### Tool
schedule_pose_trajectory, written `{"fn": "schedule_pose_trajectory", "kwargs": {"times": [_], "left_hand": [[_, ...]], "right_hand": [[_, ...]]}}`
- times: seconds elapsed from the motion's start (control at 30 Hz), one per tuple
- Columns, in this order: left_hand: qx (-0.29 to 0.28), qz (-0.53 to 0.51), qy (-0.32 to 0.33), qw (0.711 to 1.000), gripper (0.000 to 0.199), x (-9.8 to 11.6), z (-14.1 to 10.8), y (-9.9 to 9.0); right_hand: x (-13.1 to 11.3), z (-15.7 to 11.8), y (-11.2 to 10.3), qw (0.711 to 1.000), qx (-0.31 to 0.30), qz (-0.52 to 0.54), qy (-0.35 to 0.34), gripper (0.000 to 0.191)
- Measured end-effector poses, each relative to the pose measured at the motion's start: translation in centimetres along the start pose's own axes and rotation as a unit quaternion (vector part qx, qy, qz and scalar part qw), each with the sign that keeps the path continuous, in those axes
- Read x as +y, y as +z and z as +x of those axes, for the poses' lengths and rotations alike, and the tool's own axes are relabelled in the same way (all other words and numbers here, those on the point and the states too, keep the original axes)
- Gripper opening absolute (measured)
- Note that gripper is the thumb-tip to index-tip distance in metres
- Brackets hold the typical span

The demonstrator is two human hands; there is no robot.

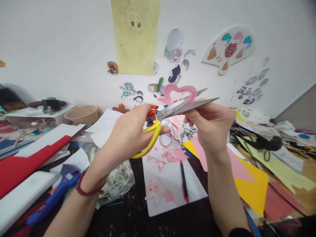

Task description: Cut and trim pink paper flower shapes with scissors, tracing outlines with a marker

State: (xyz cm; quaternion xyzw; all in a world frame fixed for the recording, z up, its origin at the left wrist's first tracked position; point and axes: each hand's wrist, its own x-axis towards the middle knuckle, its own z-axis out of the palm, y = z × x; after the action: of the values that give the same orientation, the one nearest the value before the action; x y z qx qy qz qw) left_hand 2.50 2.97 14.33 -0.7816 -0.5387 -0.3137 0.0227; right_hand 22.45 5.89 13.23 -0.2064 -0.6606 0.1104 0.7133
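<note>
My left hand is closed around the handles of a pair of scissors, one handle yellow and the other orange-red. The blades stand apart and point to the right. Between and behind them is a pink paper cutout, an outline with a hole in its middle. My right hand pinches the cutout near its right lower edge, close to the blades; its fingertips are partly hidden. Below the hands, a white sheet bears pink scraps, a pink star-like cutout and a black-and-red pen.
A blue glue gun, a white case and red sheets lie left. Yellow paper and pink paper lie right. A clear bag of white cord sits near my left forearm. Drawings hang on the wall behind.
</note>
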Motion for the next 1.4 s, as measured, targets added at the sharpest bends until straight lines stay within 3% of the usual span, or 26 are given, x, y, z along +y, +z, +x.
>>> {"fn": "schedule_pose_trajectory", "kwargs": {"times": [0.23,0.87,1.4], "left_hand": [[-0.011,-0.015,0.008,1.0,0.038,0.0,0.1,0.1],[-0.008,-0.078,-0.004,0.997,0.036,0.0,0.1,0.3],[-0.008,-0.093,-0.006,0.996,0.038,0.5,0.0,0.3]], "right_hand": [[-0.2,0.0,-0.5,0.999,-0.016,-0.023,-0.019,0.01],[0.3,-0.5,0.8,0.996,0.046,-0.063,-0.049,0.006],[0.2,-0.6,0.8,0.995,0.056,-0.058,-0.065,0.008]]}}
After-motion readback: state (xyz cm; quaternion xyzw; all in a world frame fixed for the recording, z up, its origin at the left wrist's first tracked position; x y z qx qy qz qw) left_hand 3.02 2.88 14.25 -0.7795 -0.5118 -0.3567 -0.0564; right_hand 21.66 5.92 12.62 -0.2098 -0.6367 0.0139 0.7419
